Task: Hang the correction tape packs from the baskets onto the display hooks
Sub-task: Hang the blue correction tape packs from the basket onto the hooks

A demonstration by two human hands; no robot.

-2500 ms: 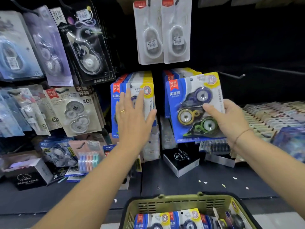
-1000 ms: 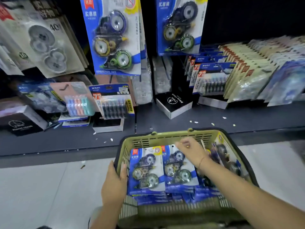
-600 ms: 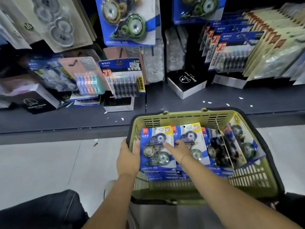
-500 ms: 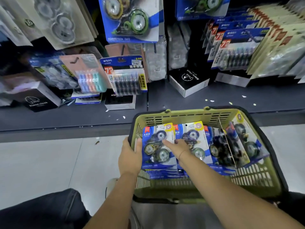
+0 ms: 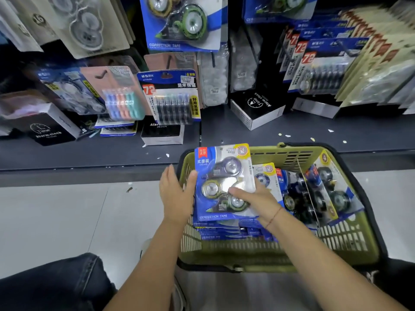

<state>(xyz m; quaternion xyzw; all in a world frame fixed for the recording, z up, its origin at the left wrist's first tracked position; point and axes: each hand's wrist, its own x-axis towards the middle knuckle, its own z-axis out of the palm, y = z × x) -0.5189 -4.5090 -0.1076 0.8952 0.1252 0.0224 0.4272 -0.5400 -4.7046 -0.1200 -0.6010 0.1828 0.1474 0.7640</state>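
Glossy blue card pack (image 5: pixel 224 182), clear blister domes, above slatted green plastic basket (image 5: pixel 292 156); right hand (image 5: pixel 262 203) grip pinching its near-right edge, left hand (image 5: pixel 177 196) flat, straight-fingered, against left edge.

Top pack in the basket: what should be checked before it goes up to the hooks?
1. Right hand grips the top pack: ok, thumb across its front.
2. Left hand steadies its left edge: ok, fingers straight.
3. Top pack clear of the stack: ok, its top edge stands above the basket rim.
4. Hang hole clear: cannot tell, blurred.
5. Free hook: cannot tell, the hanging packs are cut off at the top.
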